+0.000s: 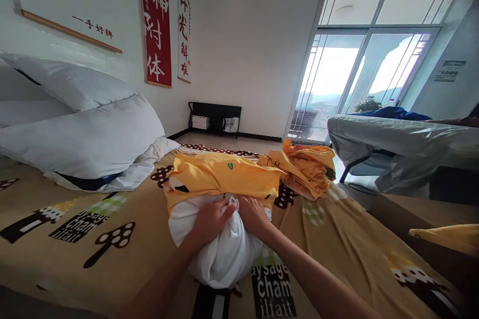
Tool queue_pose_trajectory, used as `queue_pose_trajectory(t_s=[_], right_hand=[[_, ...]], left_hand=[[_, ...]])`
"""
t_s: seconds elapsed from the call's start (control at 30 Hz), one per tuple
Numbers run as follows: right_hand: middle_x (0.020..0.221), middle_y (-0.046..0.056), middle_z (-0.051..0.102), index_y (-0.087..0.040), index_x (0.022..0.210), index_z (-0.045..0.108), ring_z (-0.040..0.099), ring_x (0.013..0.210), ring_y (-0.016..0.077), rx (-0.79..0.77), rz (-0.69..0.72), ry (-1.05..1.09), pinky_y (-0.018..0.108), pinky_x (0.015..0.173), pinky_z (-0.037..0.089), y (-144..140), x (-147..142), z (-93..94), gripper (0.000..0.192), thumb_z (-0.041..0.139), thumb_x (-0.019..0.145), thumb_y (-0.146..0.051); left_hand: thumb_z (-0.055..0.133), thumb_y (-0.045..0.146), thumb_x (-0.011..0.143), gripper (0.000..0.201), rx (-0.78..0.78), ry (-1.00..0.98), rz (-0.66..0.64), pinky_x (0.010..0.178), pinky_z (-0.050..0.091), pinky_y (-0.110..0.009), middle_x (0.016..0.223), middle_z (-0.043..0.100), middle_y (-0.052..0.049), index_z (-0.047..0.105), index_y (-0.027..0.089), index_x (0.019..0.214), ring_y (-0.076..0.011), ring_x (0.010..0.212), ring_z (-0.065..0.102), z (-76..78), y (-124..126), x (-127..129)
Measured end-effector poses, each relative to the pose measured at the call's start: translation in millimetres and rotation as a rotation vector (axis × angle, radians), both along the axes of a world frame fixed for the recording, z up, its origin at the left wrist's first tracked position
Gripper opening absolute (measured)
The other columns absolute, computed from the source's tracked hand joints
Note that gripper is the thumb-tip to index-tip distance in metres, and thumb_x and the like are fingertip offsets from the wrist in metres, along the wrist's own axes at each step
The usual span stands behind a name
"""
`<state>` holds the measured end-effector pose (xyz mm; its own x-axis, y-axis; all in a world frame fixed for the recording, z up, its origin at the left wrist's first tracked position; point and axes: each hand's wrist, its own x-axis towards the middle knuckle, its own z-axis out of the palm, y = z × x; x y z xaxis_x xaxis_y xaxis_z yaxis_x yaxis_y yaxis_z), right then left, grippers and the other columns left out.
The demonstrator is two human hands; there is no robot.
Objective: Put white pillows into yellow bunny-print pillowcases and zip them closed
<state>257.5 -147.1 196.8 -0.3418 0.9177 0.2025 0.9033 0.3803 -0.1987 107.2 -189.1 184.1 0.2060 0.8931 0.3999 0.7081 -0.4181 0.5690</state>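
Observation:
A white pillow (228,259) lies in front of me on the bed, its near end bunched and folded. The far part of it goes into a yellow pillowcase (220,174) with a small green leaf print. My left hand (211,218) grips the pillow from the left, close to the pillowcase's edge, with the thumb on top. On the other side, my right hand (254,213) is closed on the white cloth by the same edge. Some fingertips of both hands are hidden in the folds.
A crumpled heap of yellow cloth (305,167) lies at the bed's far right. Large white pillows (82,134) are stacked on the left. The bed has a brown printed sheet (149,264). Beyond its right side stands a plastic-covered table (404,132).

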Motion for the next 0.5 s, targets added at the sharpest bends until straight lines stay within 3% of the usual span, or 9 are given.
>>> queue_pose_trajectory(t_s=[0.07, 0.17, 0.3, 0.37, 0.5], right_hand=[[0.099, 0.018, 0.069, -0.014, 0.093, 0.066, 0.065, 0.092, 0.0290, -0.004, 0.003, 0.002, 0.032, 0.072, 0.040, 0.4, 0.5, 1.2, 0.022, 0.048, 0.083, -0.021], [0.097, 0.015, 0.070, -0.016, 0.089, 0.066, 0.064, 0.090, 0.0276, -0.017, 0.027, 0.039, 0.030, 0.069, 0.039, 1.0, 5.5, 4.5, 0.018, 0.052, 0.079, -0.021], [0.084, 0.006, 0.070, -0.018, 0.079, 0.064, 0.063, 0.083, 0.0205, -0.055, 0.094, 0.103, 0.025, 0.066, 0.037, 1.7, 17.9, 11.2, 0.013, 0.052, 0.075, -0.017], [0.082, 0.003, 0.069, -0.018, 0.084, 0.064, 0.061, 0.080, 0.0175, -0.062, 0.132, 0.153, 0.023, 0.067, 0.038, -0.6, 23.9, 15.8, 0.017, 0.052, 0.073, -0.015], [0.104, 0.009, 0.063, -0.016, 0.107, 0.058, 0.056, 0.099, 0.0224, 0.197, 0.153, 0.335, 0.033, 0.087, 0.042, -20.7, 26.9, 28.7, 0.036, 0.052, 0.072, -0.013]], left_hand=[[0.043, 0.056, 0.089, 0.042, 0.002, 0.020, -0.015, 0.072, 0.039, -0.030, 0.090, 0.068, -0.008, 0.061, 0.018, 0.092, -0.0232, 0.084, 0.062, 7.3, -7.2, 1.5], [0.056, 0.040, 0.082, 0.027, 0.016, 0.051, -0.010, 0.076, 0.041, -0.030, 0.096, 0.068, -0.008, 0.063, 0.018, 0.094, -0.0242, 0.088, 0.062, 10.7, -14.3, 3.1], [0.050, 0.026, 0.081, 0.017, 0.079, 0.004, 0.027, 0.080, 0.040, -0.031, 0.093, 0.068, -0.007, 0.064, 0.018, 0.088, -0.0228, 0.089, 0.060, 0.8, -9.5, 7.1], [0.047, 0.027, 0.083, 0.019, 0.090, -0.049, 0.025, 0.077, 0.040, -0.031, 0.088, 0.068, -0.007, 0.064, 0.018, 0.084, -0.0222, 0.085, 0.060, -3.7, -2.4, 7.9], [0.046, 0.027, 0.080, 0.021, 0.048, -0.180, -0.041, 0.074, 0.040, -0.030, 0.081, 0.068, -0.005, 0.064, 0.017, 0.079, -0.0210, 0.078, 0.060, -3.2, 16.2, 3.8]])
